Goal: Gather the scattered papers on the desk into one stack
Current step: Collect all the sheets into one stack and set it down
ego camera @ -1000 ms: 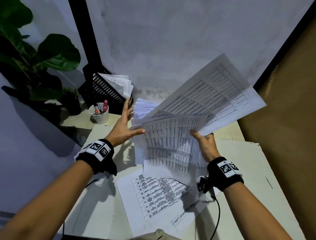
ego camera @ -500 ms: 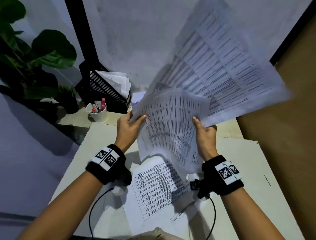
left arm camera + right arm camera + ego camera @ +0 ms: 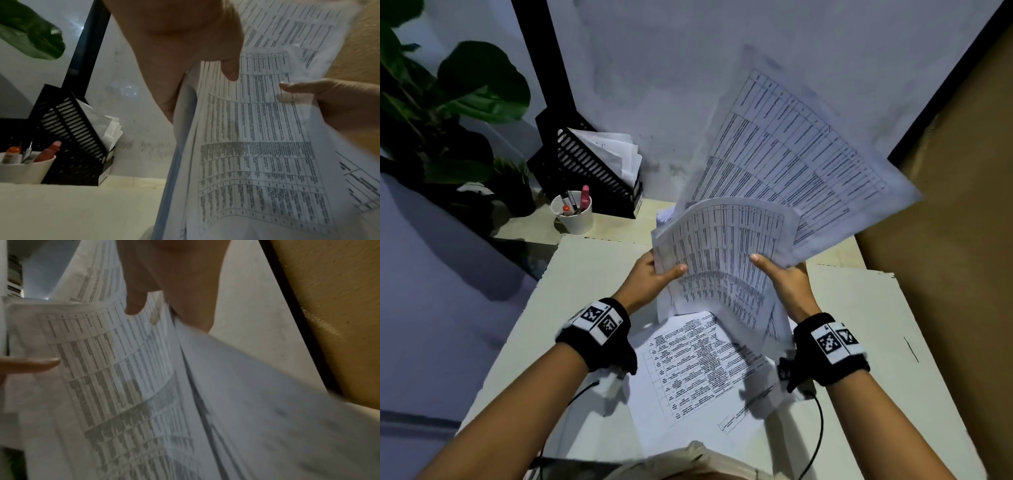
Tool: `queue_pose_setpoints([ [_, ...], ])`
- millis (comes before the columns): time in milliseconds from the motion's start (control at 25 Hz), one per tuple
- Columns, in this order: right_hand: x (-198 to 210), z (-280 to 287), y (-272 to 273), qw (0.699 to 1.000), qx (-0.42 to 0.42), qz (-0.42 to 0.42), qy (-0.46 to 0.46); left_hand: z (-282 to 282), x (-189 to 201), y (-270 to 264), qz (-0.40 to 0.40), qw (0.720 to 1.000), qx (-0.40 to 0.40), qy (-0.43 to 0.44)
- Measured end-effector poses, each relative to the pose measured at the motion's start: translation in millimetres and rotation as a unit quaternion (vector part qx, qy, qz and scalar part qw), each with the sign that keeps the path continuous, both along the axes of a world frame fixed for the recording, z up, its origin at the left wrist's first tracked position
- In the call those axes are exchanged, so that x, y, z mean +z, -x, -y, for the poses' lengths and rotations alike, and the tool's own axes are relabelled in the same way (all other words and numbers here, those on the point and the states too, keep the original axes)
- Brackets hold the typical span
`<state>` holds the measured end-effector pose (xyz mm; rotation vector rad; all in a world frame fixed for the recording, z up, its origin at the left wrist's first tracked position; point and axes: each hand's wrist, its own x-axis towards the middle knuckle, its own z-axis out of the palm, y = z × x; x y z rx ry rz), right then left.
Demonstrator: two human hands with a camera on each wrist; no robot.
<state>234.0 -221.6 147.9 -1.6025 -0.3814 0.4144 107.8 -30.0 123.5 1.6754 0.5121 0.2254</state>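
I hold a loose bundle of printed table sheets [image 3: 722, 260] upright above the desk [image 3: 571, 294]. My left hand [image 3: 654, 274] pinches the bundle's left edge, thumb on the front page. My right hand [image 3: 780, 277] grips the right edge the same way. A larger sheet [image 3: 801, 154] fans out from behind, up and to the right. One more printed sheet [image 3: 698, 370] lies flat on the desk under my wrists. The left wrist view shows the bundle [image 3: 257, 154] and both thumbs on it. In the right wrist view the pages [image 3: 127, 386] are blurred.
A black file rack [image 3: 592, 171] with papers stands at the back left, next to a white cup [image 3: 573, 212] of pens. A leafy plant [image 3: 448, 113] is far left. A brown panel [image 3: 945, 240] walls the right side. Cables hang from both wristbands.
My left hand went from open beside the sheets to pinching their left edge. The bundle swung more upright and drew toward me, and the big rear sheet rose.
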Motion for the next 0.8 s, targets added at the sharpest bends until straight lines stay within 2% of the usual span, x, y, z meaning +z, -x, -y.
queue_pose_setpoints([
  [200,28.7,-9.4,-11.7,0.996,-0.015,0.046,-0.081,-1.6,4.7,2.3,0.005,1.0,0.006,0.022],
  [320,17.6,-10.9,-10.7,0.997,-0.005,0.04,-0.069,-5.7,3.9,-0.9,0.029,0.999,0.006,0.023],
  [520,-22.5,-0.9,-3.7,0.991,-0.006,-0.01,0.131,-0.3,9.4,-6.9,0.042,0.998,0.013,0.04],
  [640,-29.1,1.2,-6.1,0.983,0.011,-0.025,0.184,-0.8,7.3,-10.7,0.065,0.997,0.044,0.021],
  [720,-29.7,6.9,-7.7,0.971,0.008,-0.036,0.236,-2.1,6.2,-12.7,0.08,0.995,0.055,0.004],
  [800,-37.6,17.4,-11.7,0.946,0.002,-0.038,0.321,-3.2,5.2,-13.3,0.084,0.994,0.064,0.001],
])
